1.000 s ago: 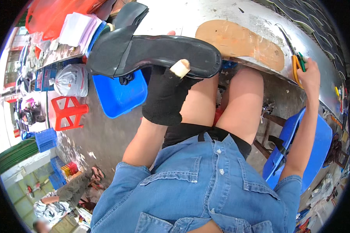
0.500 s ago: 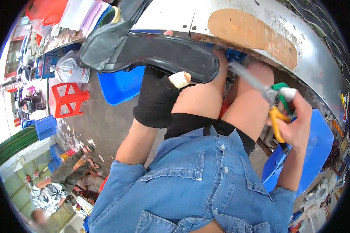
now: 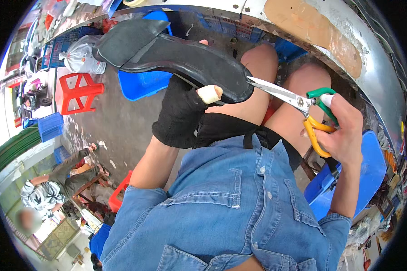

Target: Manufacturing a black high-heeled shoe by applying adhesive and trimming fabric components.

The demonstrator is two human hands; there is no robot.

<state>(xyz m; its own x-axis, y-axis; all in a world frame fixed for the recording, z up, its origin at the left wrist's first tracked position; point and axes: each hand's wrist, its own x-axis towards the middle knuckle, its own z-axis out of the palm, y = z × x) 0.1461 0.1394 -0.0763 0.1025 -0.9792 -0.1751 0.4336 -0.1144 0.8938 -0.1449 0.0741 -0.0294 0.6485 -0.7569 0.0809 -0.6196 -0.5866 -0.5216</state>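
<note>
My left hand (image 3: 181, 108), in a black fingerless glove with pale tape round the thumb, grips a black shoe (image 3: 176, 56) at its waist. The shoe is held above my lap with its flat, strip-edged face up; the broader folded black end points left. Fingers of that hand under the shoe are mostly hidden. In my right hand (image 3: 343, 126) is a pair of scissors (image 3: 280, 95) with one green and one yellow handle loop. Thumb and fingers sit in the loops. The blade tips meet the shoe's rounded right end, and the blades look nearly closed.
A metal-topped workbench (image 3: 248, 8) curves across the far side, with a tan patch (image 3: 312, 27) on it. Blue bins (image 3: 140, 86) stand beyond the shoe and at my right. A red stool (image 3: 79, 92) is at left, near a plastic bag (image 3: 83, 54). Another person (image 3: 45, 194) sits at lower left.
The scissors have come left from over my knee to the shoe's rounded end. My view has shifted a little, and the left hand keeps its grip on the shoe.
</note>
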